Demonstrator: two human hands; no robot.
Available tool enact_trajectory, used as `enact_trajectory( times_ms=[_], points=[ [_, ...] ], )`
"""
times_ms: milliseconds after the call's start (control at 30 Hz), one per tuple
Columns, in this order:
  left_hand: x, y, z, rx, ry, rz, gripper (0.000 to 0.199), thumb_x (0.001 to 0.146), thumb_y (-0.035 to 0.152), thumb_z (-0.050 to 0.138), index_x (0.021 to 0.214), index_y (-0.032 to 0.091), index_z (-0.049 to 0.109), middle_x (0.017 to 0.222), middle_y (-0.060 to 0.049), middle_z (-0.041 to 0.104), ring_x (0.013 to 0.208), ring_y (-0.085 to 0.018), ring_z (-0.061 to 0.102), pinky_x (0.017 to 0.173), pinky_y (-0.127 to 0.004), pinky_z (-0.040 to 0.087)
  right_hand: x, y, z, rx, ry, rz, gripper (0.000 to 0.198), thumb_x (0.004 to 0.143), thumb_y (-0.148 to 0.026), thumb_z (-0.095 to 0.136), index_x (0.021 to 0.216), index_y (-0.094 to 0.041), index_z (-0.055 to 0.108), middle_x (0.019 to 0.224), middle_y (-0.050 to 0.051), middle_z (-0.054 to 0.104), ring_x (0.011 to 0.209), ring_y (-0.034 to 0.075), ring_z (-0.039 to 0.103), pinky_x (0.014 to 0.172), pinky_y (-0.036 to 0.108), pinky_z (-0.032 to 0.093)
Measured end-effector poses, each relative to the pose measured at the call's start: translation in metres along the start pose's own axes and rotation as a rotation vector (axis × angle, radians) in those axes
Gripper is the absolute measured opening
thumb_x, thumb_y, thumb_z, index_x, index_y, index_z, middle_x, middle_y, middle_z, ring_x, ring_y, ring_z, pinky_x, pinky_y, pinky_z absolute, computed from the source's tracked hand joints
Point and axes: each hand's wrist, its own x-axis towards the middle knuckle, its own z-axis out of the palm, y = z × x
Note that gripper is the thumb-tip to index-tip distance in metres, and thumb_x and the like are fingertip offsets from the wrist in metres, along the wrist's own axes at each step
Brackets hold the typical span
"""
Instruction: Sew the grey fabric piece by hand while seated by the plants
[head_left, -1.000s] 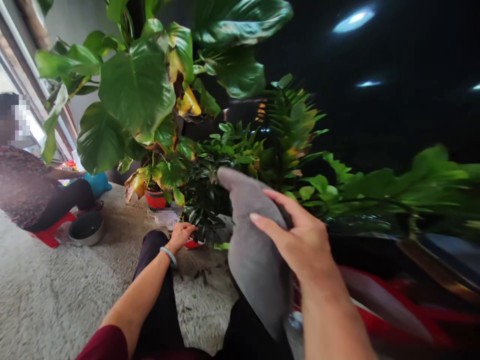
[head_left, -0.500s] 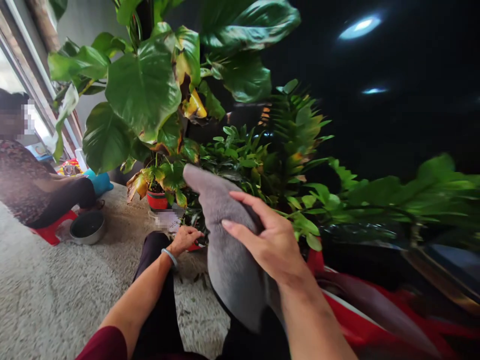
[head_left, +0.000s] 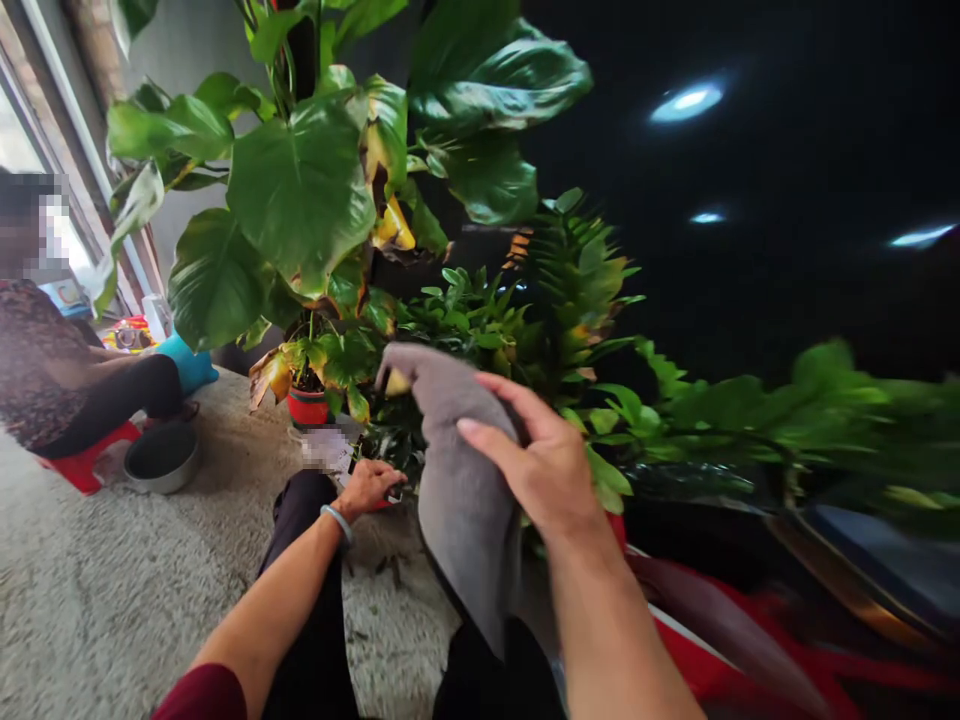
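Observation:
My right hand [head_left: 551, 465] grips a grey cloth [head_left: 469, 490] between thumb and fingers. The cloth hangs down over my knee, and its upper corner flops to the left. Low on the left, my left hand [head_left: 369, 487], with a pale bangle on its wrist, reaches to dark green leaves [head_left: 401, 440] close to the floor. Its fingers are drawn together at the leaf edge; what they pinch is too small to make out. Behind the cloth spreads a bushy green plant [head_left: 480, 315].
A tall plant with broad leaves [head_left: 300, 190] rises from a red pot [head_left: 308, 407]. At left, another person [head_left: 45, 350] sits on a red stool [head_left: 90, 455] beside a grey basin [head_left: 161, 457]. A red item [head_left: 697, 620] lies at lower right, before a dark glossy wall [head_left: 787, 150].
The cloth's upper corner has bent over and droops. My right hand has shifted slightly with the cloth, while my left hand stays at the low leaves. The view has turned slightly.

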Motion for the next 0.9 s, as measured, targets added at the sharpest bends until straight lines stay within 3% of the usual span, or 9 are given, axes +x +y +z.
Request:
enact_trajectory(
  times_ms=[100,200,333,400,467,567,667,767,900],
  points=[
    [0.001,0.001,0.001,0.079,0.109,0.075,0.029,0.08,0.026,0.055,0.054,0.016,0.061,0.089,-0.01,0.067,0.093,-0.022,0.062,0.086,-0.033,0.048,0.017,0.027,0.007,-0.066,0.097,-0.008,0.058,0.067,-0.041,0.072,0.122,-0.02,0.065,0.119,0.008,0.071,0.108,0.029,0.066,0.098,0.043,0.049],
    [0.004,-0.002,-0.002,0.179,0.272,0.131,0.023,0.08,0.02,0.056,0.059,0.017,0.065,0.114,-0.011,0.066,0.117,-0.024,0.054,0.103,-0.034,0.039,-0.014,0.072,0.023,-0.121,-0.106,0.146,0.055,0.063,-0.038,0.07,0.114,-0.018,0.069,0.117,0.011,0.072,0.111,0.032,0.065,0.101,0.047,0.046],
    [0.006,-0.01,-0.008,0.214,0.15,0.155,0.03,0.085,0.02,0.047,0.06,0.018,0.065,0.091,-0.008,0.069,0.098,-0.02,0.06,0.091,-0.03,0.044,-0.065,0.078,0.003,-0.103,-0.337,0.244,0.047,0.065,-0.035,0.07,0.109,-0.019,0.072,0.11,0.009,0.075,0.103,0.031,0.069,0.098,0.045,0.05],
    [0.006,-0.011,-0.008,0.217,0.076,0.153,0.032,0.087,0.025,0.048,0.061,0.017,0.065,0.078,-0.006,0.066,0.082,-0.018,0.059,0.081,-0.028,0.046,-0.061,0.055,-0.023,-0.126,-0.202,0.214,0.048,0.067,-0.043,0.072,0.111,-0.025,0.072,0.109,0.005,0.075,0.101,0.031,0.069,0.094,0.045,0.053],
    [0.006,-0.011,-0.005,0.221,0.061,0.136,0.033,0.087,0.03,0.05,0.062,0.016,0.066,0.073,-0.004,0.064,0.076,-0.017,0.057,0.076,-0.026,0.045,-0.037,0.034,-0.044,-0.214,0.095,0.15,0.051,0.067,-0.047,0.074,0.114,-0.029,0.071,0.111,0.005,0.073,0.103,0.033,0.067,0.095,0.047,0.052],
    [0.006,-0.009,0.003,0.214,0.066,0.117,0.033,0.087,0.031,0.05,0.066,0.016,0.069,0.073,-0.004,0.064,0.075,-0.016,0.057,0.075,-0.026,0.045,-0.002,0.036,-0.044,-0.279,0.34,0.027,0.052,0.073,-0.045,0.071,0.123,-0.028,0.067,0.124,0.009,0.069,0.112,0.033,0.063,0.1,0.044,0.047],
    [0.005,-0.01,0.009,0.211,0.159,0.111,0.032,0.087,0.028,0.049,0.065,0.016,0.069,0.082,-0.007,0.068,0.087,-0.019,0.061,0.085,-0.029,0.046,-0.009,0.081,-0.012,-0.247,0.203,0.095,0.052,0.068,-0.043,0.07,0.115,-0.02,0.069,0.119,0.011,0.071,0.111,0.033,0.064,0.101,0.047,0.046],
    [0.006,-0.013,0.005,0.236,0.307,0.079,0.029,0.087,0.023,0.051,0.067,0.018,0.072,0.104,-0.01,0.071,0.116,-0.024,0.057,0.103,-0.036,0.04,-0.053,0.121,0.007,-0.181,-0.104,0.291,0.045,0.061,-0.042,0.073,0.101,-0.02,0.073,0.101,0.008,0.077,0.098,0.033,0.07,0.091,0.048,0.053],
    [0.012,-0.016,-0.005,0.269,0.324,0.099,0.026,0.087,0.02,0.052,0.073,0.018,0.073,0.119,-0.011,0.069,0.125,-0.025,0.055,0.109,-0.041,0.036,-0.073,0.089,-0.019,-0.096,-0.05,0.455,0.053,0.06,-0.048,0.075,0.106,-0.022,0.073,0.096,0.006,0.077,0.092,0.032,0.071,0.081,0.044,0.057]
  ],
)
